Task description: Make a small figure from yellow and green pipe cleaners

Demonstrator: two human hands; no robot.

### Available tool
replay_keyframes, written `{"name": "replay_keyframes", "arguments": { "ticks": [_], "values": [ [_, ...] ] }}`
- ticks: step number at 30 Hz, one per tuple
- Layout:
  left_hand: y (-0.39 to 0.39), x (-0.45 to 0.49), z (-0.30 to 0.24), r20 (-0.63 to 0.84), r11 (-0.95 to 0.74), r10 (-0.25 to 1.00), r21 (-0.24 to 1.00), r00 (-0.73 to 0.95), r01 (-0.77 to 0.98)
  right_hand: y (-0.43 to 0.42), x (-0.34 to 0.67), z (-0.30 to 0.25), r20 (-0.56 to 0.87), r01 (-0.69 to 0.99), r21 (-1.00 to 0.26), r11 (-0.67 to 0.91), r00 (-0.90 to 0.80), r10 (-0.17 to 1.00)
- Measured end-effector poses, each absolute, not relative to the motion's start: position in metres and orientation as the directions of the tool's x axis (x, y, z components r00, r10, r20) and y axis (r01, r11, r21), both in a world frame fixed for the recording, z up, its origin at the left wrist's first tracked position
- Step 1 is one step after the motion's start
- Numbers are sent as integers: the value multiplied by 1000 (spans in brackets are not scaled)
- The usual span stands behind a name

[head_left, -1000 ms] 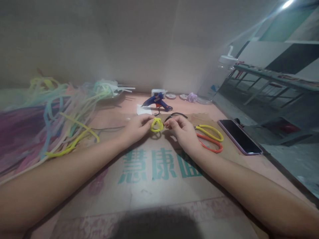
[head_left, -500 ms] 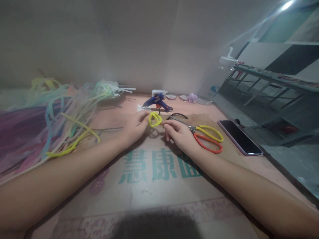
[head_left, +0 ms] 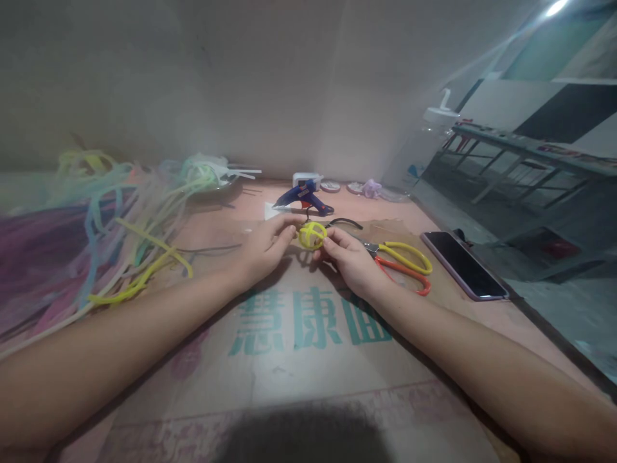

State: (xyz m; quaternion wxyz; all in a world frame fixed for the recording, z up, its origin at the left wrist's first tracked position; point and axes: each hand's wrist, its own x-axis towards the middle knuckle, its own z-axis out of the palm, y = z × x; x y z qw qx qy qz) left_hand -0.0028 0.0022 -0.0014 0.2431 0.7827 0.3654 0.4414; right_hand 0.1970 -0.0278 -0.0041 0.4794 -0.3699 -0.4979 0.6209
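A small round cage of yellow pipe cleaner loops (head_left: pixel 312 236) is held up between my two hands above the brown paper. My right hand (head_left: pixel 349 257) pinches its right side with thumb and fingers. From the left, the closed thumb and index finger of my left hand (head_left: pixel 272 243) meet its edge; the exact contact is too small to make out. Just behind the hands lies a blue hot glue gun (head_left: pixel 303 196). Scissors with one yellow and one red handle (head_left: pixel 407 257) lie beside my right hand, their blades partly hidden by it.
Loose coloured pipe cleaners (head_left: pixel 139 238) are heaped on the left. A phone (head_left: pixel 463 265) lies near the table's right edge, and a clear bottle with a white top (head_left: pixel 441 116) stands behind. Printed brown paper (head_left: pixel 289 373) covers the table before me.
The yellow pipe cleaner cage has moved slightly right and turned, so its crossing loops face me. My right hand, earlier just apart from it, now grips it.
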Motion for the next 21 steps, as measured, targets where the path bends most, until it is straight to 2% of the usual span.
{"name": "replay_keyframes", "arguments": {
  "ticks": [5,15,21],
  "values": [
    [2,-2,-3,516,-592,805,726,293,349,-27,194,-9,75,-233,-972,18,-236,969],
    [12,-3,1,370,-413,909,865,195,285,-26,196,-8,70,-190,-981,31,-199,977],
    [11,-3,0,353,-392,918,877,181,277,-23,197,-9,60,-196,-980,30,-148,987]
  ]
}}
